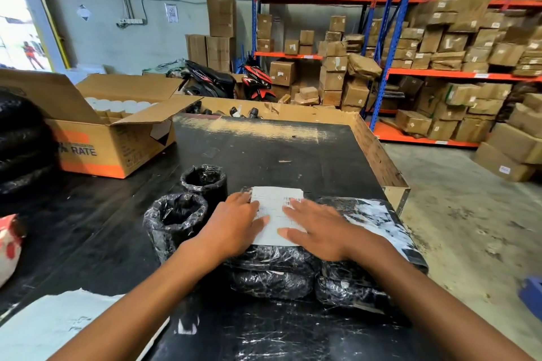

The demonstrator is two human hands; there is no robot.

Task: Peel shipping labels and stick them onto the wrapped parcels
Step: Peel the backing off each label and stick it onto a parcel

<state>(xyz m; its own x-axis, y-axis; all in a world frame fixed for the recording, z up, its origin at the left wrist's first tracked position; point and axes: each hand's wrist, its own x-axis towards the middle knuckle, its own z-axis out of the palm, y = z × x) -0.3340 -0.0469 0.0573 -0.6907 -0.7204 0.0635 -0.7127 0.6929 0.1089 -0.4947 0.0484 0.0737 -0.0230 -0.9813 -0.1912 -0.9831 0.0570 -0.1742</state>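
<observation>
Both your forearms reach forward; left hand point(234, 226), right hand point(316, 228) flat, fingers straight, pressing label point(274, 214) onto wrapped parcel point(272, 269); label's long axis runs away from you, between palms.

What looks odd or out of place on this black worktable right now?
Nothing serious. The white shipping label lies flat under both hands on its black wrapped parcel. The black table is scuffed, its far edge worn pale.

Hands hide much of the label point(274, 215), its print illegibly small.
</observation>
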